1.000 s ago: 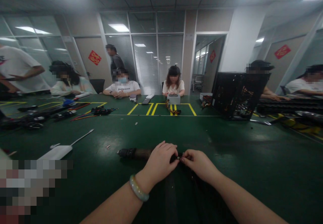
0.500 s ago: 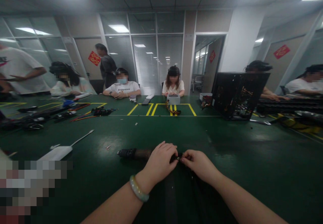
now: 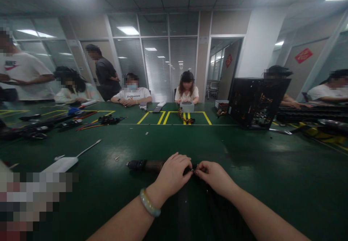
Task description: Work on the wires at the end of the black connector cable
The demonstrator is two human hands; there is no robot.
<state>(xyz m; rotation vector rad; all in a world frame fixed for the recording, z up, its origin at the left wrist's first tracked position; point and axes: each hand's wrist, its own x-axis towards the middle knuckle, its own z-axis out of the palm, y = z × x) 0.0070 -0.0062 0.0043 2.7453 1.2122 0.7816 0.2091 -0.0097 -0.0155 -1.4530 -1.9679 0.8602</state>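
Observation:
A dark, sleeved cable bundle [image 3: 144, 165] lies across the green table [image 3: 272, 175] just in front of me. My left hand [image 3: 172, 175], with a pale bracelet on the wrist, is closed over the bundle near its right end. My right hand [image 3: 213, 175] meets it there, thumb and fingers pinched on a small black connector [image 3: 191, 169] with a bright metal tip. Below the hands, dark cables run toward me and are hard to make out.
A white power strip [image 3: 63, 163] lies to the left. Further back are cable bundles [image 3: 108, 119], a grey box [image 3: 187, 106] and a black open computer case [image 3: 255, 101]. Several people sit round the far edge; two stand at the back left.
My hands and the bundle have stayed where they were. The standing person in dark clothes has walked left along the glass wall, and the person in white at far left has straightened.

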